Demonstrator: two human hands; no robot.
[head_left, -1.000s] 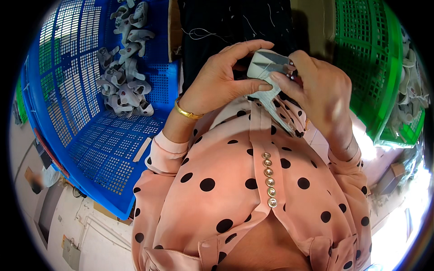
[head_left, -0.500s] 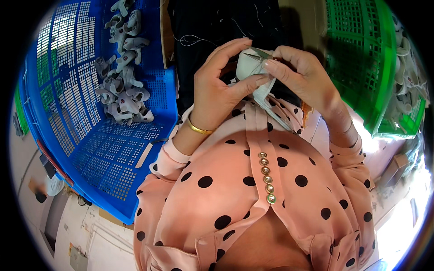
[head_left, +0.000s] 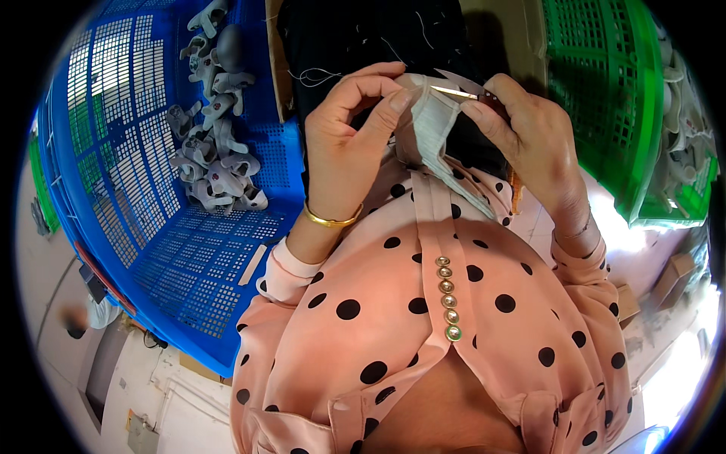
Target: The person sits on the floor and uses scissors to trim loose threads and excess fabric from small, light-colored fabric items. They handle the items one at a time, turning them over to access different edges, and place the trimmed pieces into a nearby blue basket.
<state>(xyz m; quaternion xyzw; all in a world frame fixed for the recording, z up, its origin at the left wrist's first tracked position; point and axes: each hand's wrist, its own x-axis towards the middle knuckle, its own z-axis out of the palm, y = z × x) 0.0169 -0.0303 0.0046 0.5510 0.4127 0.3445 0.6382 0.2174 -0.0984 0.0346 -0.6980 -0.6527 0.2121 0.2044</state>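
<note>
My left hand pinches the upper edge of a pale grey fabric piece, which looks like a small shoe upper, between thumb and fingers. The piece hangs over my lap, its narrow strip trailing to the right against my polka-dot shirt. My right hand is closed around a pair of small scissors. Their two blades are spread apart and point left, at the top edge of the fabric, near my left fingertips. The scissors' handles are mostly hidden in my right fingers.
To my left stands a blue perforated basket, with several grey shoe uppers piled along its inner side. A green basket is at my right, with more grey pieces beyond its wall. Loose threads lie on my dark trousers.
My right hand has moved slightly right and the scissor blades now show spread. My left hand has shifted its grip, with the fabric turned and more of it showing.
</note>
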